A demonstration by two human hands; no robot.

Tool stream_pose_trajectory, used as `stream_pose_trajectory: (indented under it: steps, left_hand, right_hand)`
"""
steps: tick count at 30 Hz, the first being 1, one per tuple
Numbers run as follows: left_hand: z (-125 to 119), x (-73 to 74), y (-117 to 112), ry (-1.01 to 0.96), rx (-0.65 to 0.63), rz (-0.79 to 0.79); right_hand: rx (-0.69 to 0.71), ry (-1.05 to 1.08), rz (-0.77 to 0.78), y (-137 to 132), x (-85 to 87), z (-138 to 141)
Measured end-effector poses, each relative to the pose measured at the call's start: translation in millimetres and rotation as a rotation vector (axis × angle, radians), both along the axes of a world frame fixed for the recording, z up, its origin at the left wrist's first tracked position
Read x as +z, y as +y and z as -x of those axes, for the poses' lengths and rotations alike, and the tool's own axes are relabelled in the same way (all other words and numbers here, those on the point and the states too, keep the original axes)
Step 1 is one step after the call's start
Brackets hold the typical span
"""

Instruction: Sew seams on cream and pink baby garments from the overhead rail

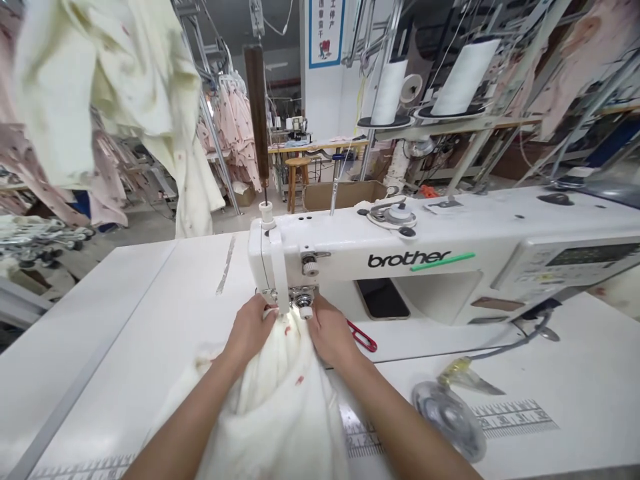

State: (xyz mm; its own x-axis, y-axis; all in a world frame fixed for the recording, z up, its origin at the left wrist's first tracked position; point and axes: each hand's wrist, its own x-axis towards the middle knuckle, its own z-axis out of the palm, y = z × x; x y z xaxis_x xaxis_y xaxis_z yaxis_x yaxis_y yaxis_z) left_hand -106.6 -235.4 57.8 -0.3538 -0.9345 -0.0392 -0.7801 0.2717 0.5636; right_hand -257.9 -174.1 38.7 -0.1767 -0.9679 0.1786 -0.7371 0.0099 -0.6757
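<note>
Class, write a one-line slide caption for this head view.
Both hands, left hand and right hand, press cream fabric under the Brother sewing machine needle.

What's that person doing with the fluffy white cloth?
A person is at a white sewing machine. Both hands press a cream cloth up against the needle area: the left hand on one side, the right hand on the other. The cloth bunches toward the person between the arms. Red snips lie just right of the right hand, and a phone rests under the machine's arm. More garments hang behind.
</note>
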Motion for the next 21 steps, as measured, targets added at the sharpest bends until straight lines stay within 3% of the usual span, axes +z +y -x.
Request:
stream_pose_trajectory:
  steps: [9,21]
  left_hand:
    - [1,-0.4,4,-0.029,0.041,-0.001]
    - [-5,10.0,10,-0.005,-0.029,-0.003]
  right_hand:
    - [0.003,-0.044,-0.032,-1,-0.2,-1]
    - [0.077,-0.043,-0.048,2,5.7,-2]
